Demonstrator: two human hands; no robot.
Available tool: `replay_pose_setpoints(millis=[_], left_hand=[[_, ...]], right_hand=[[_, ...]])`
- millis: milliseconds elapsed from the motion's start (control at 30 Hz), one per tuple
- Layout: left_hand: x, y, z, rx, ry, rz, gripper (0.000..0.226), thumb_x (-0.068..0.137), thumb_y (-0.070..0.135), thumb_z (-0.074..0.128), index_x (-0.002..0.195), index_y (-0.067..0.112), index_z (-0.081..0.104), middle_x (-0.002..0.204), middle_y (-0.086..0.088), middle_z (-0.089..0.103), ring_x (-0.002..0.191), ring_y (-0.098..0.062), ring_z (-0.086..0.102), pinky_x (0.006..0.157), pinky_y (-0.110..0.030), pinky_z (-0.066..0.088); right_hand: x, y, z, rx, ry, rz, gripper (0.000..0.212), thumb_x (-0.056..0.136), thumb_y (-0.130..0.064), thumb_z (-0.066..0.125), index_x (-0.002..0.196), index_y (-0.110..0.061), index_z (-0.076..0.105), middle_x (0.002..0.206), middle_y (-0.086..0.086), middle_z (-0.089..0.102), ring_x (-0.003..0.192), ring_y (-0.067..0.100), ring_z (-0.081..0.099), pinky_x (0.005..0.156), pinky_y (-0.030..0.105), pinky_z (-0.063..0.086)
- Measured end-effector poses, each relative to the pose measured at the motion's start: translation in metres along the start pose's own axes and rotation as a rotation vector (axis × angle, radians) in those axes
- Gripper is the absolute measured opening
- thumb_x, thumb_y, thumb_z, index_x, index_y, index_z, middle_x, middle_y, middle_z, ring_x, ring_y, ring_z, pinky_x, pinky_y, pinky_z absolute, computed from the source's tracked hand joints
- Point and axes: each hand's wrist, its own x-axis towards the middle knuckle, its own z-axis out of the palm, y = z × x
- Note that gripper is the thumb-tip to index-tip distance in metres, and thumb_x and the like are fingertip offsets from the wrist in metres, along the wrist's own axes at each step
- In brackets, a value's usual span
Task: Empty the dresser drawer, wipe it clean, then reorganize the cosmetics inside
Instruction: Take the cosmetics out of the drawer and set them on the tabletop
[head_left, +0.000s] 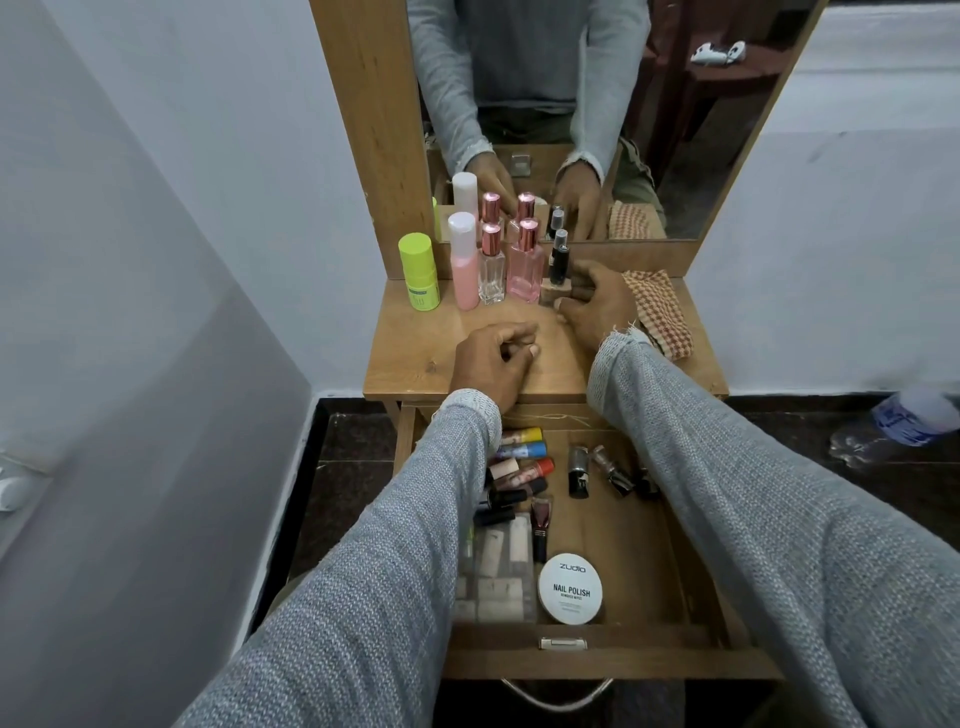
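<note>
Glass spray vial (559, 258), light and slippery, sits just beyond my right hand (592, 304), whose curled fingers pinch something small I cannot identify; left hand (493, 364) loosely curled, empty.

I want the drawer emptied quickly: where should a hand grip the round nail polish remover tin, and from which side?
Come from above: the nail polish remover tin lies flat, lid up, near the drawer front. Put the grip across its round rim, thumb on the free right side, fingers on the left, where a clear packet lies close.
</note>
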Motion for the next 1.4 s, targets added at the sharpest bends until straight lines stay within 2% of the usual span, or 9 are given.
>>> replay_pose_setpoints(millis=[200,433,533,700,800,900,1033,1133,1400], left_hand=[[-0.001,0.003,-0.001,-0.001,-0.002,-0.007,0.031,0.086,0.011,0.069,0.117,0.011,0.069,0.105,0.001,0.072,0.088,-0.003,0.063,0.076,0.004,0.04],[-0.012,0.009,-0.004,0.022,-0.015,0.02,0.031,0.088,0.008,0.065,0.118,0.008,0.067,0.109,-0.002,0.071,0.093,-0.004,0.062,0.084,-0.002,0.042],[-0.025,0.013,-0.011,-0.01,-0.078,0.035,0.033,0.089,0.004,0.063,0.122,0.007,0.064,0.114,0.0,0.067,0.098,-0.003,0.06,0.084,0.001,0.04],[-0.072,0.005,-0.027,-0.007,-0.023,0.081,0.027,0.089,0.004,0.062,0.114,0.012,0.067,0.105,0.01,0.065,0.091,0.008,0.058,0.086,-0.003,0.043],[-0.101,-0.011,-0.035,0.128,-0.01,0.091,0.026,0.087,0.003,0.063,0.109,0.017,0.068,0.106,0.005,0.067,0.093,-0.003,0.059,0.088,-0.017,0.048],[-0.119,-0.027,-0.042,0.453,-0.146,0.05,0.026,0.087,0.014,0.064,0.113,0.02,0.064,0.113,-0.001,0.063,0.101,-0.017,0.058,0.091,-0.035,0.05],[-0.134,-0.038,-0.042,0.797,-0.37,0.005,0.051,0.083,0.023,0.064,0.133,0.028,0.051,0.131,-0.003,0.054,0.119,-0.026,0.052,0.097,-0.038,0.047],[-0.139,-0.045,-0.039,0.982,-0.449,0.019,0.064,0.084,0.026,0.061,0.143,0.033,0.037,0.135,-0.006,0.05,0.12,-0.029,0.049,0.097,-0.039,0.044],[-0.137,-0.052,-0.036,0.926,-0.521,-0.052,0.07,0.083,0.011,0.065,0.146,0.02,0.035,0.136,-0.012,0.046,0.124,-0.032,0.043,0.102,-0.04,0.042]], right_hand=[[-0.003,0.003,0.004,0.017,0.059,0.021,0.045,0.08,0.005,0.064,0.123,-0.003,0.057,0.108,0.002,0.066,0.085,0.0,0.059,0.067,0.004,0.047],[-0.022,0.009,-0.002,-0.103,0.008,0.04,0.067,0.078,-0.005,0.062,0.14,-0.013,0.039,0.133,0.006,0.05,0.12,0.018,0.051,0.104,0.032,0.041],[-0.038,0.014,-0.009,-0.127,-0.014,0.015,0.073,0.076,-0.011,0.066,0.141,-0.015,0.035,0.134,0.007,0.046,0.117,0.02,0.051,0.101,0.039,0.045],[-0.089,0.013,-0.021,-0.23,0.066,-0.219,0.04,0.081,-0.006,0.063,0.12,-0.011,0.056,0.12,0.007,0.052,0.102,0.014,0.054,0.089,0.029,0.05],[-0.119,0.017,-0.019,-0.251,0.042,-0.402,0.022,0.085,-0.006,0.06,0.106,-0.011,0.062,0.108,0.002,0.055,0.095,0.01,0.054,0.084,0.025,0.051],[-0.142,0.023,-0.011,-0.33,-0.136,-0.452,0.012,0.088,-0.014,0.058,0.099,-0.016,0.063,0.1,-0.004,0.056,0.086,0.008,0.055,0.078,0.024,0.049],[-0.158,0.032,0.004,-0.496,-0.443,-0.275,0.015,0.085,-0.024,0.061,0.1,-0.021,0.064,0.099,-0.004,0.062,0.087,0.013,0.057,0.076,0.028,0.047],[-0.165,0.036,0.014,-0.571,-0.545,-0.149,0.017,0.085,-0.032,0.06,0.095,-0.019,0.065,0.092,-0.001,0.065,0.083,0.017,0.059,0.074,0.03,0.05],[-0.169,0.037,0.02,-0.499,-0.571,-0.012,0.008,0.084,-0.026,0.065,0.084,-0.021,0.07,0.085,-0.001,0.071,0.083,0.019,0.064,0.078,0.029,0.046]])
